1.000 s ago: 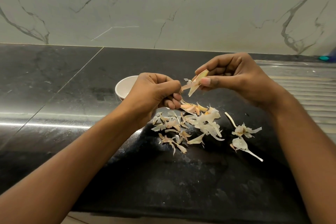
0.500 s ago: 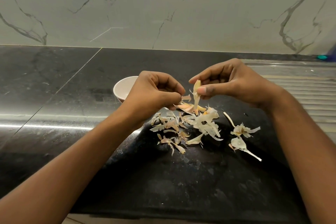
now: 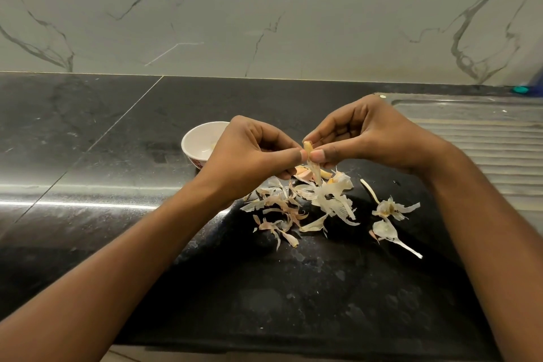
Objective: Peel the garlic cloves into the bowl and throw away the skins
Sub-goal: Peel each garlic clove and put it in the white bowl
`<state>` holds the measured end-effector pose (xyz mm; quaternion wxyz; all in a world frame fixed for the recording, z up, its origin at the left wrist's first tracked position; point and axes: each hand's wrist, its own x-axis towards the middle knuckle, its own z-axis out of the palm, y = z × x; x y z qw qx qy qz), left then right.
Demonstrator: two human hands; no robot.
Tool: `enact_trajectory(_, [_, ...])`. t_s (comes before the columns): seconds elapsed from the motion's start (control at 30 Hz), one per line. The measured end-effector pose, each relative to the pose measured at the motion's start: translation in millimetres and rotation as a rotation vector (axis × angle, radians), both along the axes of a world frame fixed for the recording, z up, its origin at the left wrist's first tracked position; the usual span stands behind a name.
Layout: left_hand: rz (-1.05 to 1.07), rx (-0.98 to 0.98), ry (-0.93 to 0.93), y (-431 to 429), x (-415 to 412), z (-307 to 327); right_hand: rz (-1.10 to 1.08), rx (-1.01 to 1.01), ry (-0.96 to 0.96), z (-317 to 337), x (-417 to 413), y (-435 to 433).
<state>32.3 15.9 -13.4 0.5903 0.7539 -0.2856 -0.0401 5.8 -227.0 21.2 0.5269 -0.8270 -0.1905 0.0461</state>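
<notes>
The dark counter (image 3: 88,156) carries everything, and the ribbed drainboard (image 3: 484,141) lies far to the right of the bowl (image 3: 196,134). Your 2 hands meet just right of the bowl, raised above the counter. The left hand (image 3: 249,156) sits directly between the bowl and the work and covers the bowl's right rim; the right hand (image 3: 379,135) is further right of it.

The heap of skins (image 3: 323,203) is spread on the counter right of the bowl and nearer you, with a few pinkish cloves (image 3: 302,174) at its far edge (they look unpeeled, though your hands partly hide them).

The garlic clove (image 3: 308,147) is pinched from both sides, each thumb and forefinger closed tight on it and the other fingers curled in. Its long axis stands nearly upright, blunt end up, and a strip of skin (image 3: 314,169) trails from its lower end toward the heap.

The clove is right of the bowl with your left hand the nearer 1, so I judge the last skin should pull downward, then the left hand carries the clove leftward over the rim.
</notes>
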Motion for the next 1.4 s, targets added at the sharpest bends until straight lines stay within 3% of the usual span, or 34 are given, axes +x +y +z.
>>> enact_trajectory(0.77, [0.036, -0.032, -0.094, -0.4, 0.1, -3.5, 0.052, 0.028, -0.062, -3.0, 1.0, 4.1])
enact_trajectory(1.4, [0.037, -0.193, 0.17, 0.0, 1.4, 1.1, 0.042, 0.145, -0.11, -2.1, 1.8, -0.3])
